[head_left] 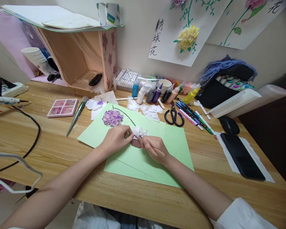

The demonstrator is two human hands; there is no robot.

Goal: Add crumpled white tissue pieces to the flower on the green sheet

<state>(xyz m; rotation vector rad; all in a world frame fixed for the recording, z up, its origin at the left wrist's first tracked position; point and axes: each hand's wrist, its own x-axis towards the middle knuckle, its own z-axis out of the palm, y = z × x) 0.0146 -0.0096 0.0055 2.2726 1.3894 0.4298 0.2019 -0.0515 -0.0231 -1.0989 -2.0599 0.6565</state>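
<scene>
Light green paper sheets [173, 149] lie in front of me. On them, a flower head of crumpled white paper [139, 131] covers the upper part of a brown round patch [135, 143]. My left hand [118, 136] is closed, thumb and finger pinching at the left edge of the white paper. In my right hand [154, 148] is a thin wooden stick [159, 151], its tip pressed into the white paper. To the upper left is a finished-looking purple paper flower [112, 118], with a dark curved stem line [125, 114] near it.
Torn white paper pieces [151, 111], black-handled scissors [173, 117] and paint bottles [157, 93] lie beyond the sheets. Markers [193, 116] and a phone [241, 156] are to the right. A brush [77, 116], a pink case [62, 108] and a black cable [37, 133] lie left.
</scene>
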